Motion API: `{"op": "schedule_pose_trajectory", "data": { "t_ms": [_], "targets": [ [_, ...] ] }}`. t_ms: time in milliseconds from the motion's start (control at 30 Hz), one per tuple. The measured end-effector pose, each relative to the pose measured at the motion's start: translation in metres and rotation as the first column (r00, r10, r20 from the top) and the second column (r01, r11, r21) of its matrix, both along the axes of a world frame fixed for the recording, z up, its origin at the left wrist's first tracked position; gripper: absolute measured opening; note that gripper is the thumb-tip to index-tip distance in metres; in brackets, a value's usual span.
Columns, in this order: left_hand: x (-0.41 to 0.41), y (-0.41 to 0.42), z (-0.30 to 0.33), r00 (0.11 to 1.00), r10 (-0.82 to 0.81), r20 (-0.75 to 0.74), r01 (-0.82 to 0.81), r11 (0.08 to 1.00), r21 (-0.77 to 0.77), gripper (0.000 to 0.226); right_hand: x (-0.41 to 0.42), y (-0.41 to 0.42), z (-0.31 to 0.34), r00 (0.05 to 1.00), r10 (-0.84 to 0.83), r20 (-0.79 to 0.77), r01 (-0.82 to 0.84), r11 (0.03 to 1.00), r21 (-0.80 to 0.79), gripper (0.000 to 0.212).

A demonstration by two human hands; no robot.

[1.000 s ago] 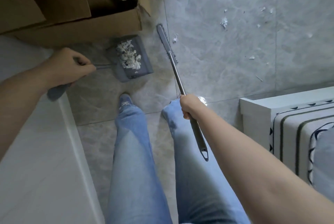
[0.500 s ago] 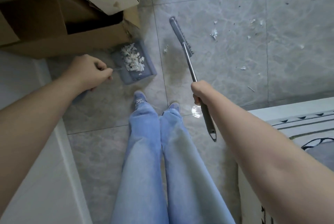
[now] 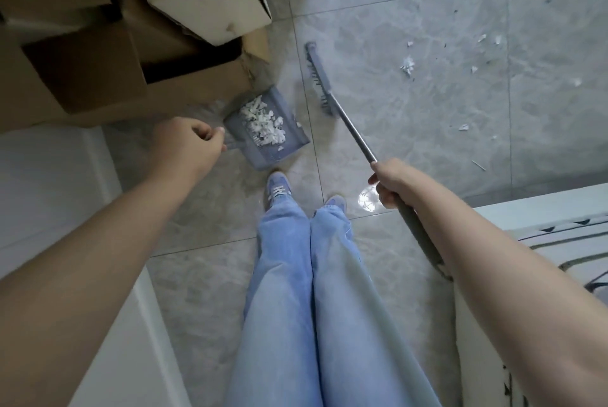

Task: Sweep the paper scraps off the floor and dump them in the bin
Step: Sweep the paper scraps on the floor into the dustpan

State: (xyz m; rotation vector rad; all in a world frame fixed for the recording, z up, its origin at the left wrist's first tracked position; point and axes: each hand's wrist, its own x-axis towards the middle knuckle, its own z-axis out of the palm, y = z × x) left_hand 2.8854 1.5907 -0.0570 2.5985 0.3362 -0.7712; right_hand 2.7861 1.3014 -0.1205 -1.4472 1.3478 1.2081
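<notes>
My left hand point(image 3: 187, 143) grips the handle of a grey dustpan point(image 3: 283, 146), which holds a heap of white paper scraps point(image 3: 263, 123) and hangs low over the floor beside the cardboard boxes. My right hand point(image 3: 394, 186) is closed around the metal handle of a grey broom point(image 3: 320, 77). The broom head is off to the right of the dustpan, over the tiles. More paper scraps point(image 3: 408, 66) lie scattered on the grey floor at the upper right. No bin is in view.
Open cardboard boxes point(image 3: 98, 54) are stacked at the upper left. A white cabinet point(image 3: 49, 209) runs along the left. White furniture with a striped cover point(image 3: 543, 229) stands at the right. My legs in blue jeans point(image 3: 312, 275) and shoes stand between them.
The view has shifted as I stepped; both feet now stand together. The dustpan with scraps stays beside the boxes, and the broom head has swung a little to the right of it.
</notes>
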Motion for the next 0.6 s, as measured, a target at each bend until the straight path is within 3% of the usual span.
{"op": "schedule_pose_trajectory", "data": {
  "t_ms": [100,200,300,367,467,600],
  "targets": [
    [0.001,0.001,-0.001,1.0,-0.026,0.002,0.026,1.0,0.016,0.04,0.021,0.005,-0.01,0.999,-0.025,0.046,0.03,0.993,-0.113,0.024],
    [0.003,0.003,-0.004,0.999,-0.046,0.006,0.045,0.999,0.029,0.04,0.046,0.016,-0.028,0.999,0.014,-0.029,-0.018,0.989,-0.146,0.022],
    [0.006,0.007,-0.01,0.999,-0.035,0.001,0.035,0.999,0.001,0.038,0.048,0.036,-0.034,0.981,0.149,-0.126,-0.155,0.987,-0.039,0.025],
    [0.006,0.011,-0.015,0.999,-0.032,0.009,0.033,0.999,-0.028,0.037,0.039,0.046,-0.025,0.985,0.098,-0.143,-0.093,0.995,0.045,0.025],
    [0.005,0.013,-0.019,1.0,-0.012,-0.008,0.011,0.998,-0.059,0.041,0.029,0.044,-0.008,0.998,-0.004,-0.068,0.008,0.998,0.055,0.03],
    [0.007,0.013,-0.024,1.0,-0.017,-0.013,0.015,0.995,-0.094,0.042,0.046,0.035,-0.014,0.998,0.051,0.044,-0.046,0.993,-0.105,0.024]
  ]
}}
